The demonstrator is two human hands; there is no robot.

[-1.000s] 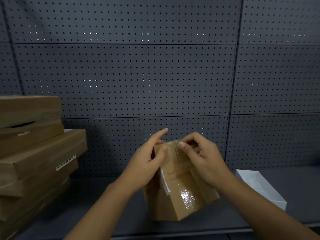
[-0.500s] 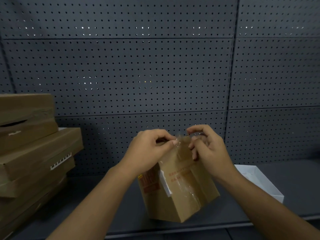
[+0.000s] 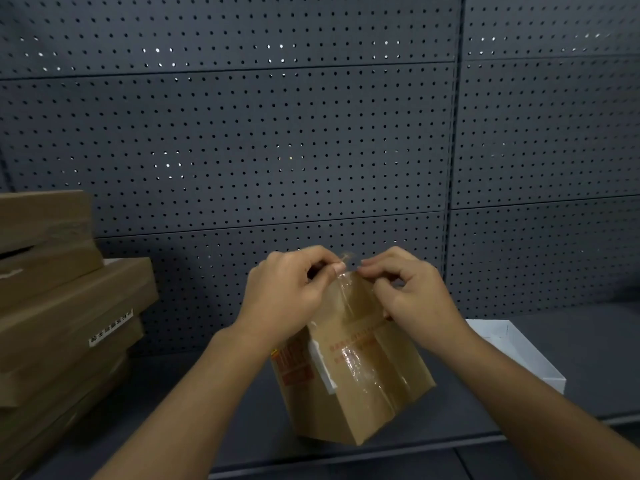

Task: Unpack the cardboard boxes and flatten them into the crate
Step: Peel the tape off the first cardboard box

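I hold a small brown cardboard box [image 3: 353, 368] tilted on one lower corner on the dark grey metal shelf [image 3: 588, 341], directly in front of me. Its upper edge sits between my two hands. Clear shiny packing tape [image 3: 349, 299] runs down the middle of the face turned toward me, over red printed text, and a torn white label edge shows on the left of that face.

My left hand [image 3: 284, 299] is at the top left of the box; its fingers [image 3: 337, 268] are curled, thumb and forefinger pinched together on the loose end of the clear tape at the top edge. My right hand [image 3: 412, 292] is at the top right; its fingers [image 3: 367, 270] are curled and clamped on the top edge of the box, just beside the left fingertips. A small raised scrap of tape stands above the point where the fingertips nearly meet.

At my left, a stack of flat brown cardboard boxes [image 3: 65, 306] rests on the same shelf, well apart from the held box; one carries a white barcode label. At my right, behind my forearm, stands an open white shallow tray-like box [image 3: 526, 355]. A dark grey perforated panel wall [image 3: 277, 133] backs the shelf.
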